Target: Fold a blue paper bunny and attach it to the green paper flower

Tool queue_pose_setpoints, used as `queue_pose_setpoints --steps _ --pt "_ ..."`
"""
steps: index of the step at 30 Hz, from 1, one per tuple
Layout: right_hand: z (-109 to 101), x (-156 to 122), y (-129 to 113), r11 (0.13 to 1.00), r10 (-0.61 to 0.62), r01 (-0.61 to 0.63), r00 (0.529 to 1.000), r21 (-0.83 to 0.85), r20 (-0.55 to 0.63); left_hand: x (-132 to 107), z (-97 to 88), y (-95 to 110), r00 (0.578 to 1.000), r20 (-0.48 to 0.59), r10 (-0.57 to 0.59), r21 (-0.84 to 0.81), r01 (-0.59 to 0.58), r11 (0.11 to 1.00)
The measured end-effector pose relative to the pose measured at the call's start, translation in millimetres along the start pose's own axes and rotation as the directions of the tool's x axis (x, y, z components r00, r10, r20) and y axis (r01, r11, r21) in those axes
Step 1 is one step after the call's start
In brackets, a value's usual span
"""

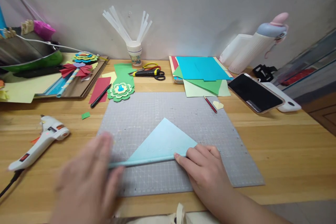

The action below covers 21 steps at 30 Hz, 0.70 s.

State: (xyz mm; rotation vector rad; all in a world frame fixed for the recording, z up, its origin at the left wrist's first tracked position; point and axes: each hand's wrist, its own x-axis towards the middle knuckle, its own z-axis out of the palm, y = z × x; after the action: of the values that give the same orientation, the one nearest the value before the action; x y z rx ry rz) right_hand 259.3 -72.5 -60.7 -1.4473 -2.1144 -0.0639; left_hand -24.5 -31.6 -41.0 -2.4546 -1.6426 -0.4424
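A light blue paper (162, 141) lies on the grey cutting mat (183, 119), its near edge rolled into a thin tube and the rest showing as a triangle. My right hand (206, 169) rests flat on the mat, fingertips pressing the tube's right end, fingers stretched out. My left hand (89, 178) is blurred by motion at the tube's left end; its fingers look spread and lie over the mat's left edge.
A white glue gun (39, 141) lies at the left. Scissors (149, 71), a cup of straws (135, 54), paper flowers (120, 90), a black pen (100, 96) and coloured sheets (202, 71) sit at the back. A phone (254, 92) and a bottle (257, 47) stand at the right.
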Motion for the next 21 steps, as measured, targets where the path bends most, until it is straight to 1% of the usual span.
queue_pose_setpoints --steps 1,2,3,4,5,8,12,14,17,19,21 --pt "0.1 -0.2 -0.1 1.000 -0.001 0.001 1.000 -0.007 0.000 -1.8 2.5 22.8 0.991 -0.015 0.135 0.005 -0.135 0.991" --pt "0.1 -0.5 -0.2 1.000 -0.003 0.003 1.000 -0.013 -0.001 -3.0 6.2 40.8 0.974 -0.002 0.228 0.016 -0.228 0.973" --pt "0.1 -0.8 -0.4 1.000 -0.006 0.006 1.000 -0.016 -0.002 -3.5 10.7 53.5 0.966 -0.001 0.259 0.037 -0.259 0.965" --pt "0.1 -1.4 -0.7 1.000 -0.008 0.008 1.000 -0.018 -0.002 -3.3 15.5 61.1 0.960 0.014 0.280 0.057 -0.281 0.958" --pt "-0.2 -2.3 -1.3 1.000 -0.010 0.010 1.000 -0.018 -0.001 -2.6 20.3 64.6 0.956 0.030 0.292 0.070 -0.293 0.953" --pt "-2.4 -6.9 -4.1 1.000 0.000 0.000 1.000 -0.023 0.005 0.4 29.7 62.0 0.951 0.057 0.304 0.094 -0.308 0.947" --pt "-9.4 -13.5 -7.7 0.995 0.095 -0.094 0.994 -0.040 0.047 2.2 30.3 58.1 0.948 0.073 0.311 0.106 -0.318 0.942" --pt "-12.7 -15.9 -7.0 0.994 0.080 -0.072 0.992 -0.084 0.097 1.8 29.1 59.0 0.947 0.082 0.311 0.109 -0.318 0.942" --pt "-13.2 -20.0 -3.2 0.980 0.021 0.023 0.976 -0.200 0.217 0.8 28.5 60.3 0.947 0.092 0.308 0.112 -0.317 0.942" --pt "-10.4 -23.5 -0.5 0.969 0.025 0.047 0.959 -0.244 0.282 0.5 28.6 60.6 0.947 0.092 0.308 0.112 -0.317 0.942" --pt "-6.6 -26.5 1.1 0.967 0.043 0.042 0.944 -0.251 0.326 0.7 28.7 60.9 0.949 0.083 0.303 0.109 -0.311 0.944"
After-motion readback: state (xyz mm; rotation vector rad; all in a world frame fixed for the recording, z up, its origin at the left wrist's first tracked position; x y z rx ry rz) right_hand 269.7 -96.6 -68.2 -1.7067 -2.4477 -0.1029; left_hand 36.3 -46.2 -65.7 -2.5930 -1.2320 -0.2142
